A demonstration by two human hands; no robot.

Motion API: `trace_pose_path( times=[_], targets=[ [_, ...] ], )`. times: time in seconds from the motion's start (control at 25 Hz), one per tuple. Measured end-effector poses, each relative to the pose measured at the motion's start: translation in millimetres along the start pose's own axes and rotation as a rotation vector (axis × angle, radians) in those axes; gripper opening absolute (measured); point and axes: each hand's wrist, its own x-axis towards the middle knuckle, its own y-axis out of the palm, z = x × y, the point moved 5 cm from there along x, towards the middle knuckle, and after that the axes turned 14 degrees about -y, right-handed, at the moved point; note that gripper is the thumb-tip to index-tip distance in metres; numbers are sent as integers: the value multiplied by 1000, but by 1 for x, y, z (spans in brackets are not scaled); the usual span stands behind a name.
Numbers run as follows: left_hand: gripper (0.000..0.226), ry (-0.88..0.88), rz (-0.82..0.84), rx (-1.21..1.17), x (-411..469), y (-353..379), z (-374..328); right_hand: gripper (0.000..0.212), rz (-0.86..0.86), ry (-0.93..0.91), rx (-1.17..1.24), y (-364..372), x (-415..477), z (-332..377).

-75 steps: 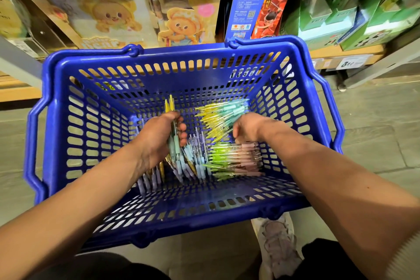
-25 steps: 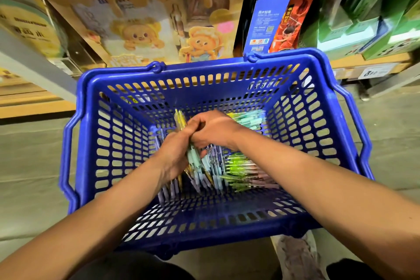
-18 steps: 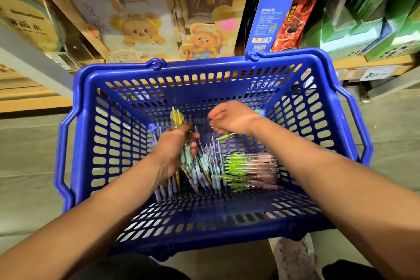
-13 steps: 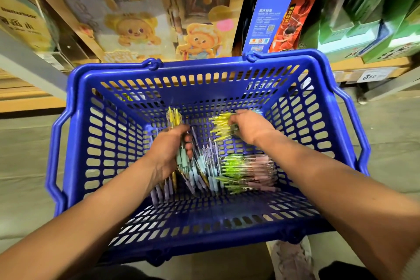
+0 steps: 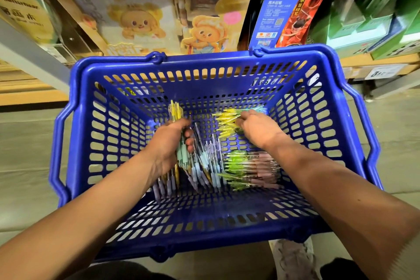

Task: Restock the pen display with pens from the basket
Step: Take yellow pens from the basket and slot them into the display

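A blue plastic basket [image 5: 86,134] stands on the floor below me with several pens on its bottom. My left hand [image 5: 167,143] grips a bundle of pens [image 5: 176,112] with yellow tops and mint grips, held upright. My right hand [image 5: 255,126] reaches to the far right of the basket and its fingers curl round some pens in the pile of yellow-tipped pens [image 5: 225,121]. Purple-grip pens [image 5: 205,166] lie in the middle, and green-and-pink pens [image 5: 250,169] lie stacked at the right.
A shelf behind the basket carries a cartoon bear display board [image 5: 159,22], a blue hanging pack [image 5: 275,4], a red pack [image 5: 302,13] and green boxes [image 5: 372,11]. A price tag [image 5: 384,73] sits on the shelf edge. My shoe [image 5: 293,259] is under the basket's near edge.
My right hand left the bundle in my left hand, moved to the far-right yellow-tipped pens and closed on them. My left hand kept holding its bundle.
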Motion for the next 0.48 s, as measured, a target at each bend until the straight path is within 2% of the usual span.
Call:
trace_pose_path(
  times=[0.16,0.32,0.48],
  targets=[
    [11,-3,-11,-3,0,-1,0,54,-27,4,-22,-3,-2,3],
    [9,-7,-2,-8,-5,3,-4,55,19,-21,-90,-8,2,7],
    [21,-7,23,-68,-9,7,-7,59,26,-65,-7,-17,3,7]
  ],
)
